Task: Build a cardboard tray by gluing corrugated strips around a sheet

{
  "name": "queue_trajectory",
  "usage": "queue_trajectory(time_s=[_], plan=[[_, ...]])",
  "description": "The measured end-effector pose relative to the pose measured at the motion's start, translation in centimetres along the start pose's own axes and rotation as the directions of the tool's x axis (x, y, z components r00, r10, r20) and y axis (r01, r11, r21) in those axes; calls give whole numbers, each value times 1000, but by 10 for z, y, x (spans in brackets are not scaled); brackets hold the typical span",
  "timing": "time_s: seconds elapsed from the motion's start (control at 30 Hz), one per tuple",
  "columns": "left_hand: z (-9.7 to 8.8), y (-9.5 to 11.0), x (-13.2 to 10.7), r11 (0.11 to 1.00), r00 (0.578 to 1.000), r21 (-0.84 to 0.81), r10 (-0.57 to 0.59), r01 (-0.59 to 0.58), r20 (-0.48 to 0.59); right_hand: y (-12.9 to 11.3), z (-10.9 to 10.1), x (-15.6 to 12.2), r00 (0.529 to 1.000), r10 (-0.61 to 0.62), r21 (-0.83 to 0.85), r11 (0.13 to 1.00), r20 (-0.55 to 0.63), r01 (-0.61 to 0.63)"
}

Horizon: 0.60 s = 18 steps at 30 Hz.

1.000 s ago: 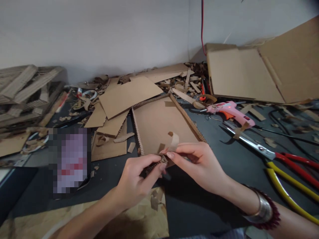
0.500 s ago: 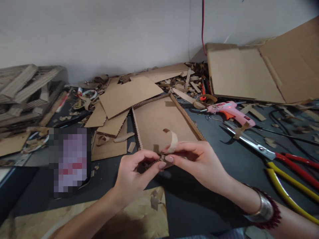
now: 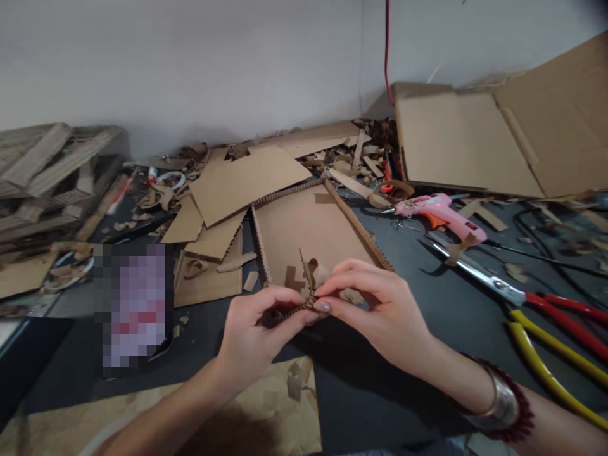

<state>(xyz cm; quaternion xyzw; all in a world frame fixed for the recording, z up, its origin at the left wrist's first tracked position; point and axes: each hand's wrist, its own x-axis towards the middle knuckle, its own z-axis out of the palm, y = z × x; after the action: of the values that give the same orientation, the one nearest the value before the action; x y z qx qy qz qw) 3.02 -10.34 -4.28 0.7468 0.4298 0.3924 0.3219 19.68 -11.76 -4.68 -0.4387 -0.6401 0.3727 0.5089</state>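
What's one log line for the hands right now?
left hand: pinches corrugated strip | right hand: pinches corrugated strip | glue gun: lies apart, right

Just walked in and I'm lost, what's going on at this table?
A person works with both bare hands at the near edge of a cardboard panel rimmed with corrugated edging. The left hand and right hand pinch a corrugated strip between their fingers, a paper curl sticking up beside it. A pink glue gun and shears lie untouched to the right.
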Motion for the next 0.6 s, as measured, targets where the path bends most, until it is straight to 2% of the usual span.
queue_trajectory(time_s=[0.33, 0.6], plan=[[0, -1, -2, 994, 997, 63, 83, -84, 4, -1, 1, 0, 998, -19, -76, 997, 52, 23], [0, -2, -2, 996, 999, 72, 52, -53, 15, 0, 3, -2, 996, 30, -58, 998, 87, -25]])
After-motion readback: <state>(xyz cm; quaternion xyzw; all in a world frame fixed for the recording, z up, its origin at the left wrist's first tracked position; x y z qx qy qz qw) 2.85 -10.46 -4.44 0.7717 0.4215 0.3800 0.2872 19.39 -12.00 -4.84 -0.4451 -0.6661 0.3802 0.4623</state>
